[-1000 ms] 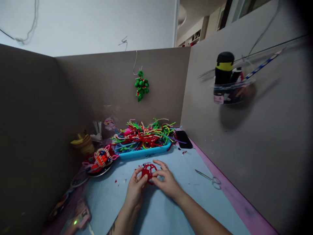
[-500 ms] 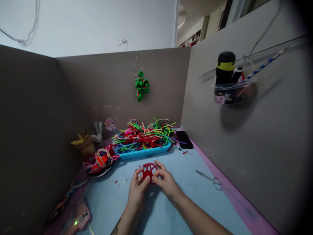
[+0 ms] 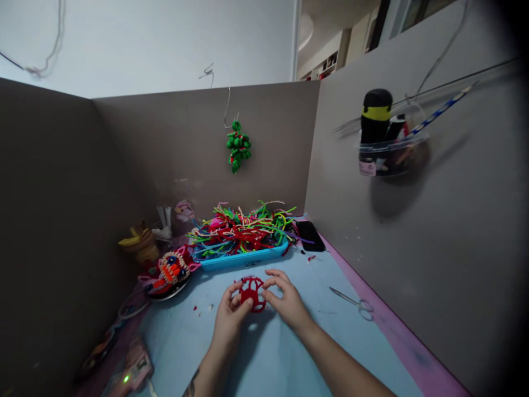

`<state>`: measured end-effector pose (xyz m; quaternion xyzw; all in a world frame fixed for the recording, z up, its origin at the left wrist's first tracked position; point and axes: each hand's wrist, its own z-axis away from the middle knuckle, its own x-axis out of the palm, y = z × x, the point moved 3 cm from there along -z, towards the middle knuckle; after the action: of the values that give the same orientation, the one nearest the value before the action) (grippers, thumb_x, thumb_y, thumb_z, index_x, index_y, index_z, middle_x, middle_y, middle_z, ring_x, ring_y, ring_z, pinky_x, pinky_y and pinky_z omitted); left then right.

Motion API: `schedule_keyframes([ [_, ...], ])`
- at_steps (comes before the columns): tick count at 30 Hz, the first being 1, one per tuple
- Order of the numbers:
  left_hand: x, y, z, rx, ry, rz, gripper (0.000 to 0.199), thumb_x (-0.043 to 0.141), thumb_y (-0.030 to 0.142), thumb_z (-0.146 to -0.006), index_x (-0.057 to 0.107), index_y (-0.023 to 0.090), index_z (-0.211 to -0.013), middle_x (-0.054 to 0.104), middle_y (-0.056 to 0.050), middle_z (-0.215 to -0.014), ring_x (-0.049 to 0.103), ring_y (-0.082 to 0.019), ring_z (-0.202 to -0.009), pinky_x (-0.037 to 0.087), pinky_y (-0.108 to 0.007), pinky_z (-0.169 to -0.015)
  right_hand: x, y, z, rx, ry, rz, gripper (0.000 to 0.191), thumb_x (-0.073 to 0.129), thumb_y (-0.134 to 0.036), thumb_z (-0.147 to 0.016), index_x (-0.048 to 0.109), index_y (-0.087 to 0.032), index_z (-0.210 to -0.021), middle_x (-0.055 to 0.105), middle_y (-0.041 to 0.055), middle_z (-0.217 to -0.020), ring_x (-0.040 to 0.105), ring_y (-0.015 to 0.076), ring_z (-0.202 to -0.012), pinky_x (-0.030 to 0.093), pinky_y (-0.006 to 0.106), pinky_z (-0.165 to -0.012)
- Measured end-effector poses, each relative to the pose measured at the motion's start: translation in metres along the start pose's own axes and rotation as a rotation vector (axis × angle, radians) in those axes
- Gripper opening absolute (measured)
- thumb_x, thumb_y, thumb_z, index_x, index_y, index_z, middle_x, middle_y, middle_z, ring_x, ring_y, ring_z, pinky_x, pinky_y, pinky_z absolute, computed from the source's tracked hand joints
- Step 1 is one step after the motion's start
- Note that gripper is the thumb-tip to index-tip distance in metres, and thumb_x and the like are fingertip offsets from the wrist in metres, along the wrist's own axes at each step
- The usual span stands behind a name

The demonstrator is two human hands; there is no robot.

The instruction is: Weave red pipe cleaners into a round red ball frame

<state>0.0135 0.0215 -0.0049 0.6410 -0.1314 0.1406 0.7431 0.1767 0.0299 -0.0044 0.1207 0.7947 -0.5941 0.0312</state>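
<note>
A small red openwork piece, with loops around a solid red middle, is held above the blue table cover. My left hand grips it from the left, thumb on its front and fingers behind. At its right edge, my right hand has its fingers apart and curved, the tips close to the loops; whether they touch is hard to make out. Beyond both hands, a blue tray is heaped with multicoloured fuzzy stems.
Scissors lie to the right, a black phone behind them. On the left are a plate of colourful fuzzy crafts and a pink device with a green light. A green ornament hangs on the back panel, a tool cup on the right one.
My right hand has drawn slightly right, its fingers coming away from the red piece and spreading. The left hand keeps its grip, and the piece has turned a little.
</note>
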Motion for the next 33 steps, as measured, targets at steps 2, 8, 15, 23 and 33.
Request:
schedule_keyframes([
  [2,0.001,-0.003,0.0,-0.004,-0.027,-0.008,0.061,0.089,0.032,-0.053,0.058,0.016,-0.104,0.076,-0.008,-0.076,0.069,-0.02,-0.065,0.05,-0.029,-0.066,-0.002,0.002,-0.002,-0.005,-0.027,-0.022,0.018,0.071,-0.038,-0.075,0.071,-0.023,-0.084,0.058,0.0108,-0.123,0.055,0.0262,-0.118,0.038,0.042,-0.105],
  [8,0.0,-0.003,-0.002,-0.028,-0.081,-0.062,0.052,0.09,0.03,-0.051,0.063,0.016,-0.092,0.073,-0.005,-0.069,0.066,-0.018,-0.059,0.047,-0.027,-0.061,0.003,0.007,-0.004,0.082,-0.209,-0.093,0.03,0.068,-0.049,-0.076,0.071,-0.019,-0.076,0.052,0.0136,-0.134,0.048,0.0273,-0.128,0.035,0.041,-0.106],
  [15,0.0,0.001,-0.003,-0.028,-0.175,-0.133,0.054,0.09,0.027,-0.05,0.063,0.016,-0.095,0.071,-0.005,-0.072,0.066,-0.018,-0.063,0.05,-0.028,-0.063,0.005,0.005,-0.002,0.239,-0.338,-0.198,0.045,0.073,-0.061,-0.066,0.068,-0.016,-0.066,0.051,0.0155,-0.136,0.047,0.0325,-0.129,0.03,0.046,-0.108],
  [23,-0.01,0.015,0.001,0.27,0.18,-0.252,0.035,0.081,0.033,-0.063,0.068,0.021,-0.094,0.065,-0.003,-0.083,0.059,-0.016,-0.067,0.046,-0.024,-0.06,0.005,0.019,-0.007,0.181,-0.031,-0.267,0.052,0.064,-0.069,-0.071,0.064,-0.018,-0.063,0.06,0.0138,-0.117,0.051,0.0306,-0.12,0.036,0.045,-0.104],
  [33,0.005,0.005,0.014,0.178,0.015,-0.265,0.043,0.082,0.028,-0.061,0.075,0.021,-0.102,0.076,-0.009,-0.096,0.065,-0.021,-0.075,0.048,-0.026,-0.066,0.023,0.019,0.003,0.172,0.024,-0.398,0.046,0.063,-0.064,-0.076,0.066,-0.018,-0.073,0.064,0.0116,-0.111,0.058,0.0271,-0.108,0.041,0.043,-0.1],
])
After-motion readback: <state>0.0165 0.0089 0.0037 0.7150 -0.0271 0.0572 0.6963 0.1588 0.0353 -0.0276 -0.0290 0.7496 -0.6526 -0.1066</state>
